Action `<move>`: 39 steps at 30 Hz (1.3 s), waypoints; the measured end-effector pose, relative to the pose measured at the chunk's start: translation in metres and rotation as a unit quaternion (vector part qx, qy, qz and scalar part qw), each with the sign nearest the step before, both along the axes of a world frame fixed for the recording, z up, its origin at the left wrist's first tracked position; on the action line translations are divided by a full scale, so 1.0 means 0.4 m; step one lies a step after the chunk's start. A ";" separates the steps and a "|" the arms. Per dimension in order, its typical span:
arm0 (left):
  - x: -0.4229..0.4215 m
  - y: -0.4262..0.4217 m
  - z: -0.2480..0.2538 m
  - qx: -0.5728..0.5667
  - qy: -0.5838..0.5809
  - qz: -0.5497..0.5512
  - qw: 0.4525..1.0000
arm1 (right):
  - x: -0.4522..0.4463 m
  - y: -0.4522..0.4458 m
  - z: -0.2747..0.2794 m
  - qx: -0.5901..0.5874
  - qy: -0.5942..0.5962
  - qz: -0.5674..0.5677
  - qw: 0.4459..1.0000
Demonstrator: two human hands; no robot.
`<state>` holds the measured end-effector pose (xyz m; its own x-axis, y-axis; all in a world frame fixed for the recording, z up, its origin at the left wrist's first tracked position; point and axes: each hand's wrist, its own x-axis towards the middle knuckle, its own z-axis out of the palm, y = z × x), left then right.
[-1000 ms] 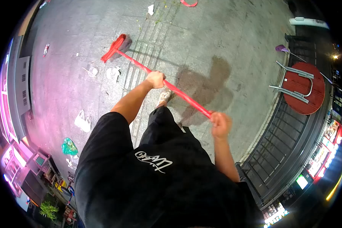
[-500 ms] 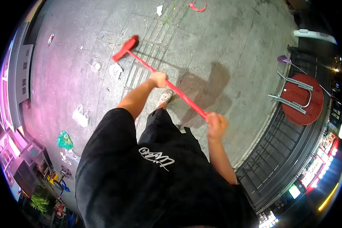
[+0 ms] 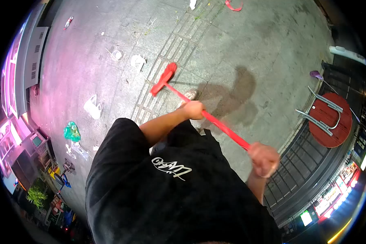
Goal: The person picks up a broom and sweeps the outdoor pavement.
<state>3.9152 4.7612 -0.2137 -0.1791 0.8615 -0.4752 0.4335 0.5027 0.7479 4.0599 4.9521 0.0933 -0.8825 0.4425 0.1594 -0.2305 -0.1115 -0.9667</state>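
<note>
A red broom (image 3: 225,129) slants across the front of my body, its red head (image 3: 164,79) over the paving strip ahead of my shoe (image 3: 191,94). My left hand (image 3: 194,110) is wrapped around the middle of the handle. At the handle's upper end, my right hand (image 3: 264,159) is closed around it. White crumpled litter (image 3: 138,62) lies on the ground beyond the broom head, to the left. Near it is a whitish round container (image 3: 116,55).
A white plastic bag (image 3: 93,107) and a green bag (image 3: 72,131) lie at left. Farther off are a bottle (image 3: 68,22) and a red strip (image 3: 233,5). On the right, a round red tabletop with folded grey legs (image 3: 331,126) leans by a dark metal fence (image 3: 286,173).
The broom head has come back toward my feet, away from the litter. Both hands have shifted right with the handle, my right hand farther out to the side.
</note>
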 end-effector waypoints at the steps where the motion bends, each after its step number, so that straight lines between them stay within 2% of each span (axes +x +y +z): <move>1: -0.012 -0.043 -0.066 0.007 0.027 0.015 1.000 | -0.006 -0.029 -0.030 -0.034 -0.017 0.003 0.999; 2: -0.061 -0.067 -0.040 -0.004 0.041 -0.006 0.999 | -0.007 -0.048 -0.061 -0.070 -0.034 0.008 0.997; 3: -0.063 -0.118 -0.132 0.041 0.035 0.044 0.998 | -0.014 -0.066 -0.084 -0.071 -0.061 0.027 0.995; 4: -0.120 -0.134 -0.089 -0.032 0.057 -0.008 0.998 | -0.023 -0.080 -0.112 -0.074 -0.089 0.044 0.992; 5: -0.161 -0.161 -0.078 -0.069 0.068 0.000 0.995 | -0.031 -0.091 -0.165 -0.071 -0.106 0.088 0.988; 6: -0.195 -0.203 -0.126 -0.098 0.094 -0.019 0.991 | -0.036 -0.106 -0.228 -0.067 -0.123 0.128 0.982; 7: -0.220 -0.245 -0.175 -0.144 0.109 0.007 0.984 | -0.035 -0.132 -0.302 -0.041 -0.156 0.144 0.976; 8: -0.237 -0.302 -0.243 -0.107 0.132 0.048 0.984 | -0.043 -0.148 -0.351 -0.013 -0.188 0.161 0.969; 9: -0.266 -0.307 -0.188 -0.133 0.156 0.064 0.977 | -0.054 -0.146 -0.350 -0.010 -0.186 0.160 0.969; 11: -0.299 -0.310 -0.148 -0.051 0.197 0.087 0.975 | -0.084 -0.138 -0.321 -0.049 -0.186 0.178 0.965; 13: -0.285 -0.270 -0.103 0.034 0.231 0.147 0.961 | -0.098 -0.074 -0.225 -0.085 -0.123 0.175 0.973; 15: -0.244 -0.167 0.025 0.120 0.231 0.201 0.944 | -0.044 0.005 -0.126 -0.059 -0.104 0.114 0.986; 16: -0.213 -0.114 0.078 0.148 0.231 0.197 0.941 | -0.041 0.034 -0.022 -0.025 -0.072 0.054 0.996; 17: -0.177 -0.053 0.146 0.168 0.206 0.212 0.941 | -0.024 0.086 0.048 -0.006 -0.027 0.077 0.997; 18: -0.135 -0.002 0.141 0.211 0.166 0.182 0.946 | -0.007 0.138 0.119 0.011 0.019 0.100 0.995; 19: -0.097 0.046 0.186 0.201 0.156 0.165 0.953 | -0.004 0.159 0.162 0.030 0.066 0.098 0.993; 20: -0.059 0.087 0.203 0.211 0.117 0.154 0.958 | 0.008 0.173 0.205 0.028 0.066 0.086 0.994; 21: -0.030 0.122 0.211 0.165 0.072 0.118 0.977 | 0.015 0.181 0.227 0.027 0.055 0.097 0.993; 23: 0.009 0.156 0.157 0.073 -0.006 0.050 0.996 | 0.035 0.156 0.187 0.090 -0.007 0.007 0.996; 25: 0.040 0.102 0.008 0.080 -0.034 0.011 0.996 | 0.035 0.108 0.069 0.121 -0.086 -0.010 0.989; 26: 0.007 0.084 0.021 0.004 -0.016 -0.030 0.999 | 0.036 0.106 0.015 0.005 -0.112 0.051 0.992; 28: -0.015 0.076 -0.023 -0.021 0.008 -0.007 1.000 | 0.061 0.107 -0.055 -0.096 -0.089 -0.001 0.991; 32: -0.067 0.101 -0.003 -0.056 0.068 0.041 0.995 | 0.103 0.203 -0.116 -0.149 -0.075 -0.009 0.986; 34: -0.063 0.139 0.059 -0.009 0.127 0.082 0.988 | 0.137 0.259 -0.094 -0.157 -0.074 0.018 0.985; 38: -0.054 0.349 0.127 0.002 0.119 0.081 0.990 | 0.190 0.416 -0.035 -0.144 -0.021 -0.011 0.989; 39: -0.047 0.405 0.137 0.013 0.127 0.070 0.989 | 0.205 0.452 -0.009 -0.111 -0.015 -0.011 0.994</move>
<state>3.8965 4.9231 -0.1589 -0.4083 0.8313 -0.3770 0.5363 0.5527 0.6379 4.1419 5.1328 0.0896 -0.8747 0.4837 0.0300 -0.2077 -0.3182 -0.9250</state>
